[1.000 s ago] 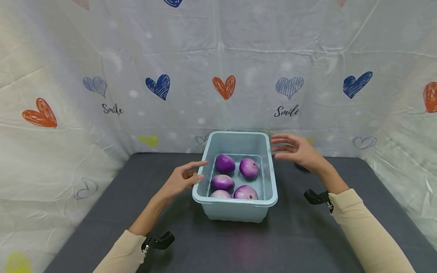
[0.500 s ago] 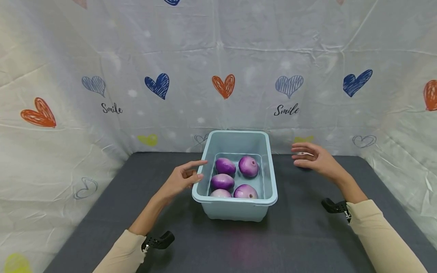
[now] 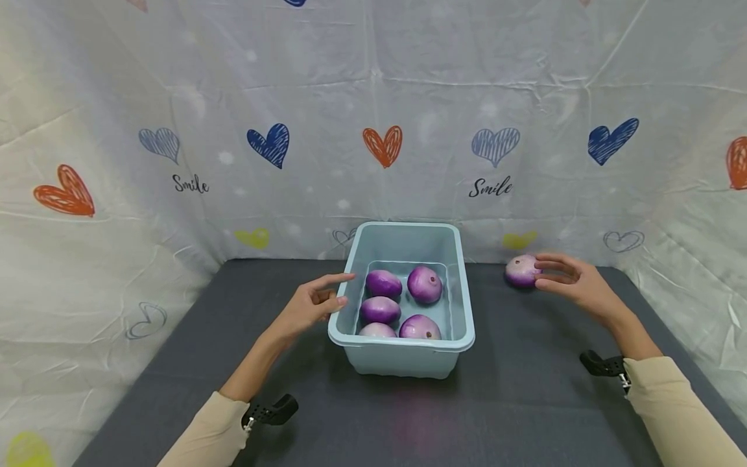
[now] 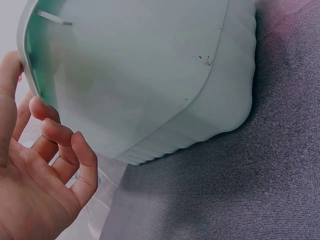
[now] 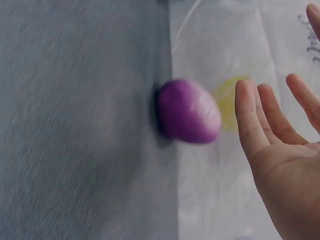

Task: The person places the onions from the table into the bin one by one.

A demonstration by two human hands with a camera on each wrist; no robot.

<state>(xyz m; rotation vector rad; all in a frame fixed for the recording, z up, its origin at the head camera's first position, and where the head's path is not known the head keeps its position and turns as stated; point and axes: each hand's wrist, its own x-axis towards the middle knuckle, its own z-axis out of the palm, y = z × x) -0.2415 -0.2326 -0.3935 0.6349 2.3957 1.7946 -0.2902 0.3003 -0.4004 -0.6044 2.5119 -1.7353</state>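
Note:
A light blue plastic bin [image 3: 403,360] stands on the dark table with several purple onions [image 3: 380,311] inside. At its left rim my left hand [image 3: 312,305] pinches the edge, thumb and forefinger on the rim and the other fingers curled; the left wrist view shows this hand [image 4: 45,165] against the bin's outer wall [image 4: 150,70]. My right hand [image 3: 574,282] is just right of a single purple onion [image 3: 521,271] at the table's back edge. The right wrist view has that onion [image 5: 187,111] apart from the spread fingers of the hand [image 5: 285,155].
A dark cloth covers the table [image 3: 525,402]. Behind it hangs a pale curtain [image 3: 432,110] printed with hearts, close to the bin's far end and the single onion. Black straps [image 3: 604,364] are worn at both wrists.
My right hand has moved right, away from the bin's right side, uncovering the single onion. One onion at the back left inside the bin has shifted slightly. My left hand has stayed at the rim.

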